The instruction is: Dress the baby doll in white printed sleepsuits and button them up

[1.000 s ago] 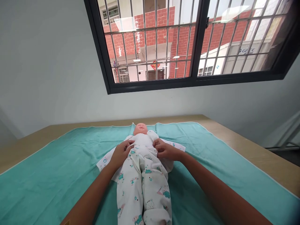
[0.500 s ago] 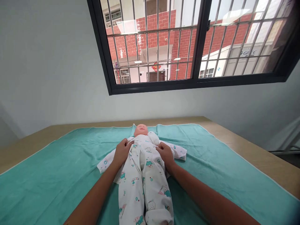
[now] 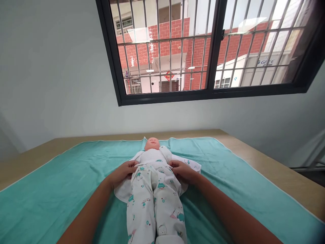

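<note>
A baby doll [image 3: 152, 143] lies on its back, head at the far end, wearing a white top [image 3: 153, 156] and white patterned pants [image 3: 152, 189]. My left hand [image 3: 126, 171] pinches the pants' waistband at the doll's left-of-view side, with thumb and fingers closed on the cloth. On the opposite side, my right hand [image 3: 183, 170] is closed on the waistband too. A printed sleeve [image 3: 192, 164] spreads out beyond my right hand. The other sleeve is mostly covered by my left hand and forearm. The pants' lower ends run out of view.
Under the doll a teal cloth [image 3: 81, 176] covers most of the wooden table [image 3: 269, 169]. A grey wall [image 3: 56, 74] stands behind it, with a dark-framed, barred window [image 3: 162, 96] above. Part of a metal frame [image 3: 311, 164] shows at the far right.
Both hands have moved slightly lower and outward, and the pants' waistband has come down from the chest, so more of the white top shows. The left-of-view sleeve is now largely hidden.
</note>
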